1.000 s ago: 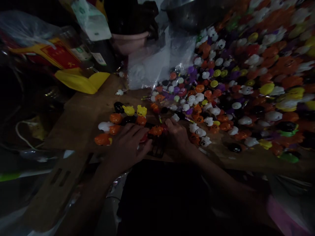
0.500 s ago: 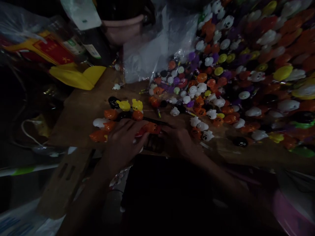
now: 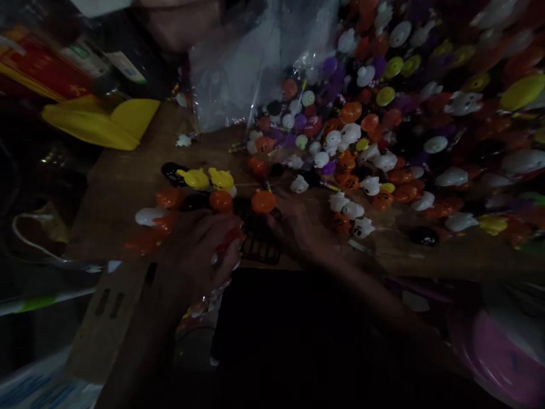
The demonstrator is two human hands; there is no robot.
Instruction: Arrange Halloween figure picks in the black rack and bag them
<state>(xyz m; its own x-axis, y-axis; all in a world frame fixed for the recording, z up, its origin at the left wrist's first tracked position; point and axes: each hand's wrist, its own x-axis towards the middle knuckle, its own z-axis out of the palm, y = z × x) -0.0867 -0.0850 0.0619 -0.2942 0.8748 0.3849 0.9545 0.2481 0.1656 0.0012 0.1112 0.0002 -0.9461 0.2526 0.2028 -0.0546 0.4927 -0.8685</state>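
Observation:
My left hand (image 3: 193, 250) is curled near the front edge of the brown board (image 3: 123, 187), with something red and white between its fingers that I cannot identify in the dim light. My right hand (image 3: 298, 227) rests beside it, fingers by an orange pumpkin toy (image 3: 263, 201) above a dark grid-like piece (image 3: 258, 241). Whether it grips the pumpkin cannot be told. A small group of toys lies left of the hands: two yellow ones (image 3: 208, 179), orange ones (image 3: 168, 197), a white ghost (image 3: 147, 216) and a black one (image 3: 172, 169).
A big heap of small orange, white, purple, yellow and black toys (image 3: 404, 113) covers the right half. A clear plastic bag (image 3: 247, 85) lies at the back, a yellow packet (image 3: 100, 119) at back left, a pink round thing (image 3: 502, 363) at lower right.
The camera tilted down, so everything slid up and left in view. The orange pumpkin now sits clear above the dark grid piece, and my left hand has drawn back toward the board's edge.

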